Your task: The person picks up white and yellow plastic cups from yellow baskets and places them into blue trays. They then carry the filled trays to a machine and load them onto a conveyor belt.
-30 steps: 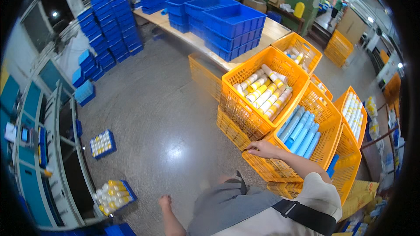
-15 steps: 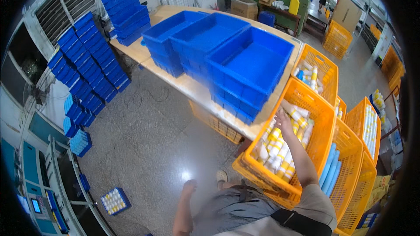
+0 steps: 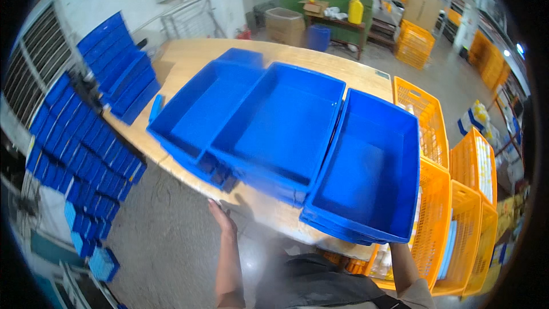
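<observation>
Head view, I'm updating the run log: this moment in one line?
left hand: open, near table edge | right hand: mostly hidden by rightmost blue bin | middle blue bin: alongside

Bins (image 3: 280,129) on table (image 3: 343,70), crates (image 3: 436,214) right.

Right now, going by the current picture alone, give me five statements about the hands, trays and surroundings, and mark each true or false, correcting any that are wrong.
1. The left hand is open and holds nothing. True.
2. The right hand shows clearly down to its fingertips. False: its fingers are hidden at the near edge of the rightmost blue tray.
3. That tray is filled with tubes. False: nothing shows inside it.
4. Orange crates stand to the right of the wooden table. True.
5. The yellow jug at the back lies on the floor. False: it stands upright on a bench.
</observation>
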A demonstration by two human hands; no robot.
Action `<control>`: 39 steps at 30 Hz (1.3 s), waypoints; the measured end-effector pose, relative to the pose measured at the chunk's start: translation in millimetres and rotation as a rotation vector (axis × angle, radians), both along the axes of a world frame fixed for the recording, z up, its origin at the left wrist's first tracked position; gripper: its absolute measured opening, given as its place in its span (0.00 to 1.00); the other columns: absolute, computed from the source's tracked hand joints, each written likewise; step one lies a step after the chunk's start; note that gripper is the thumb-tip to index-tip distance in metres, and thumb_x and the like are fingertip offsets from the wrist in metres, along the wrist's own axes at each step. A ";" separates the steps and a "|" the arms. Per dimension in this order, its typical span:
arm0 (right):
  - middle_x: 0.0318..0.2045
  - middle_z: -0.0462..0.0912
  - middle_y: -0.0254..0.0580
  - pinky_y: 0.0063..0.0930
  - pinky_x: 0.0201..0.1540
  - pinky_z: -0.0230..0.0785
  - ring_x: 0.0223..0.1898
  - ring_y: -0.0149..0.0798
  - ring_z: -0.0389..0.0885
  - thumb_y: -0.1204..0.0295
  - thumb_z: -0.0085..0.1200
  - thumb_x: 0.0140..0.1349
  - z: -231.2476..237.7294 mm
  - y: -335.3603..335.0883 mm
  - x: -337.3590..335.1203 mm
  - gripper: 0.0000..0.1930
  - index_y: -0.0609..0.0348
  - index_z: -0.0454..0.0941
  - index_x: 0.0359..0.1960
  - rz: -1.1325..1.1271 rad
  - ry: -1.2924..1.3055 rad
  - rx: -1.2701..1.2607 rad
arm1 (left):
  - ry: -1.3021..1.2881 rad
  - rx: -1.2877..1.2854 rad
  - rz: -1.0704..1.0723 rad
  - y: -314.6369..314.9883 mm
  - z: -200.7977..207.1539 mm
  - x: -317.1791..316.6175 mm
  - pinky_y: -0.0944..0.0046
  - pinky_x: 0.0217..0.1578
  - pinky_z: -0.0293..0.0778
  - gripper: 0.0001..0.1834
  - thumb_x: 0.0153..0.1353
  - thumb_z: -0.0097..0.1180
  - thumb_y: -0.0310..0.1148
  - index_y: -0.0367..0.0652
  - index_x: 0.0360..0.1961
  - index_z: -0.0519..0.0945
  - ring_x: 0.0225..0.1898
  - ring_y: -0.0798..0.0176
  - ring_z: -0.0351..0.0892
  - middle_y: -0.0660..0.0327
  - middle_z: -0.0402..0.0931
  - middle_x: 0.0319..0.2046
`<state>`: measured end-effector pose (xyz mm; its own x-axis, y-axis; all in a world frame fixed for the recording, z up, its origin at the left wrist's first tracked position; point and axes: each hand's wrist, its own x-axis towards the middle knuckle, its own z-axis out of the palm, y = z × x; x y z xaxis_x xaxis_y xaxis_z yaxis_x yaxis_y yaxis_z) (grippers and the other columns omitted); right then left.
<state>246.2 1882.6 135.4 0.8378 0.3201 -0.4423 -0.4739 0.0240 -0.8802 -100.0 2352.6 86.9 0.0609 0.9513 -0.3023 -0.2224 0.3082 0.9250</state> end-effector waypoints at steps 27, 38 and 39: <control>0.53 0.80 0.58 0.41 0.59 0.70 0.55 0.51 0.79 0.78 0.49 0.54 207.0 252.4 57.4 0.27 0.64 0.73 0.59 0.097 -0.707 -0.331 | 0.572 2.012 -0.207 52.0 192.3 183.8 0.33 0.69 0.47 0.45 0.66 0.44 0.66 0.39 0.69 0.63 0.72 0.37 0.51 0.47 0.59 0.69; 0.55 0.77 0.52 0.38 0.59 0.66 0.55 0.47 0.76 0.75 0.50 0.55 20.2 -90.1 -47.3 0.30 0.58 0.67 0.64 -0.135 -0.547 -0.365 | 0.397 1.913 -1.485 -259.3 97.2 144.3 0.53 0.44 0.75 0.04 0.49 0.53 0.21 0.40 0.27 0.78 0.26 0.60 0.76 0.60 0.75 0.22; 0.55 0.78 0.51 0.38 0.59 0.66 0.55 0.47 0.76 0.74 0.51 0.58 1.5 -101.7 -55.5 0.28 0.58 0.68 0.63 -0.125 -0.524 -0.375 | 0.459 1.896 -1.580 -272.9 85.1 138.4 0.54 0.42 0.74 0.04 0.48 0.54 0.21 0.41 0.26 0.77 0.26 0.59 0.76 0.60 0.74 0.22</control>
